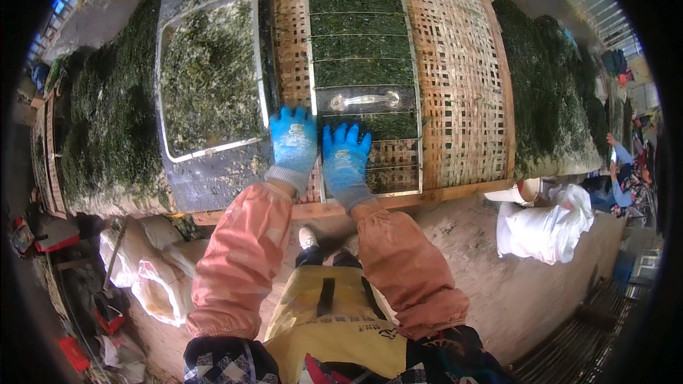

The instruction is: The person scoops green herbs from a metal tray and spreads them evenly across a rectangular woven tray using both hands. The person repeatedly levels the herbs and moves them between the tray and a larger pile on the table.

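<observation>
My left hand (292, 141), in a blue coated glove, rests at the left rail of a metal frame (419, 168) divided by thin crossbars. My right hand (346, 162), gloved alike, lies over the frame's near end, with its fingers apart by the green layer. Shredded dark green plant matter (363, 45), resembling seaweed, fills most of the compartments. A flat metal plate with a handle (365, 100) sits across one compartment just beyond my right fingertips. Under the frame is a woven slatted mat (459, 80), visible through the two nearest compartments. Neither hand appears to hold anything.
Left of my hands, a metal-rimmed basin (261, 80) holds wet green shreds. Heaps of green matter (114, 101) flank the work surface. A wooden rail (320, 210) runs along its front. White sacks (549, 224) stand on the floor; another person (629, 176) is at far right.
</observation>
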Tool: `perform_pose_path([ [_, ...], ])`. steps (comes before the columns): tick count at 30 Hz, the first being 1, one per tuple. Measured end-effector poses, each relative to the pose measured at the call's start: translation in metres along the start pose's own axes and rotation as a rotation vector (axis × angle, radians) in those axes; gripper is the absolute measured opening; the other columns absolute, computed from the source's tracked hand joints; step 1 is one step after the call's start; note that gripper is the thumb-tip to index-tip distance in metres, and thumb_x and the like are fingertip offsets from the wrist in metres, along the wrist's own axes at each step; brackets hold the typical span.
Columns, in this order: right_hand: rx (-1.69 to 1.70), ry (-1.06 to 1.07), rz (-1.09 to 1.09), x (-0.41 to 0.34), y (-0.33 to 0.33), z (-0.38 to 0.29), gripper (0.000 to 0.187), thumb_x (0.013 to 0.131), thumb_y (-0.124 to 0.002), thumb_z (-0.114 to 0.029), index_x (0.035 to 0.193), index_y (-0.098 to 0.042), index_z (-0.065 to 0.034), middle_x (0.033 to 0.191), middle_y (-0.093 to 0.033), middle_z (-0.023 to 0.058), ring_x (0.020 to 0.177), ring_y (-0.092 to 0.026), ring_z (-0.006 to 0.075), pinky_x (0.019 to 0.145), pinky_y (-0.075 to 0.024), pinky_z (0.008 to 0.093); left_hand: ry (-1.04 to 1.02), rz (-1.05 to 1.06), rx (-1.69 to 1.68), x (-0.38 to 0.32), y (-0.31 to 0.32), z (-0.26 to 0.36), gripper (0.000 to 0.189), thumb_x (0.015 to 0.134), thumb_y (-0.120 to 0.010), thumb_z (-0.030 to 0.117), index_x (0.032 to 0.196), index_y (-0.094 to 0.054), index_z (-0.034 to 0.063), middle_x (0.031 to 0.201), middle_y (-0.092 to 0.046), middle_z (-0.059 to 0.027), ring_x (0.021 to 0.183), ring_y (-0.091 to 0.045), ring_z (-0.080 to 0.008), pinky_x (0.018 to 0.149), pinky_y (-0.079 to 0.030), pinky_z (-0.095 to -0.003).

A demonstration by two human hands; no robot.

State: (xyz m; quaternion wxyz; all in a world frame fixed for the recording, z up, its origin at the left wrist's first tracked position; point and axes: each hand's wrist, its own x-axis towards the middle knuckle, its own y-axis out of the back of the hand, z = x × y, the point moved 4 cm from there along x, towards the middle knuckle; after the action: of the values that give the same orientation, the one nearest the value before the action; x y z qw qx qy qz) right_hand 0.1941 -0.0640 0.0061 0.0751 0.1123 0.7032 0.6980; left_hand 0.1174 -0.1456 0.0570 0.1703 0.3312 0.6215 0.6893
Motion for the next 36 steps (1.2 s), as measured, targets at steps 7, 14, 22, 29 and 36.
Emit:
perform_pose_path([
  [7,-0.059,-0.028,-0.129,0.0,0.001,-0.004,0.051,0.097,-0.056,-0.024,0.145,-0.051,-0.0075,0.144,-0.051,0.0171,0.136,-0.043,0.0395,0.112,-0.0276,0.0668,0.152,-0.58,-0.197,0.03,-0.013,0.002,0.025,0.09,-0.066,0.031,0.103,-0.076,0.0115,0.103,-0.075,-0.012,0.097,-0.07,-0.0335,0.085,-0.056,-0.0409],
  [14,0.266,-0.088,-0.058,-0.001,-0.013,-0.001,0.045,0.097,-0.055,-0.018,0.14,-0.056,-0.0082,0.142,-0.055,0.013,0.136,-0.045,0.0329,0.113,-0.0252,0.0694,-0.047,-0.33,-0.984,0.057,0.031,0.02,0.023,0.093,-0.069,0.022,0.105,-0.071,0.0022,0.096,-0.073,-0.014,0.086,-0.071,-0.0282,0.078,-0.055,-0.0396],
  [22,0.201,0.082,0.215,-0.011,0.02,0.024,0.031,0.084,-0.062,-0.014,0.115,-0.065,-0.01,0.118,-0.061,0.0139,0.115,-0.054,0.0353,0.099,-0.0407,0.0552,0.132,0.125,-0.077,-0.009,-0.017,0.016,0.066,0.082,-0.068,0.021,0.143,-0.05,0.0036,0.153,-0.039,-0.0288,0.138,-0.037,-0.0517,0.113,-0.028,-0.0613],
  [29,0.287,0.317,0.501,-0.011,0.045,0.049,0.033,0.078,-0.066,-0.012,0.111,-0.066,-0.0104,0.121,-0.058,0.0119,0.113,-0.054,0.0353,0.096,-0.0422,0.0555,0.37,0.085,-0.03,-0.014,-0.05,0.018,0.071,0.088,-0.063,0.023,0.154,-0.039,0.0073,0.159,-0.033,-0.0235,0.145,-0.031,-0.0477,0.118,-0.022,-0.0618],
  [36,0.048,-0.017,0.379,-0.042,0.034,0.123,0.046,0.085,-0.063,-0.011,0.13,-0.06,-0.0031,0.13,-0.057,0.0215,0.123,-0.054,0.0393,0.109,-0.036,0.0604,0.397,0.08,-0.045,-0.012,-0.047,0.022,0.076,0.087,-0.069,0.033,0.151,-0.039,0.0049,0.156,-0.037,-0.0231,0.144,-0.03,-0.0498,0.116,-0.022,-0.0633],
])
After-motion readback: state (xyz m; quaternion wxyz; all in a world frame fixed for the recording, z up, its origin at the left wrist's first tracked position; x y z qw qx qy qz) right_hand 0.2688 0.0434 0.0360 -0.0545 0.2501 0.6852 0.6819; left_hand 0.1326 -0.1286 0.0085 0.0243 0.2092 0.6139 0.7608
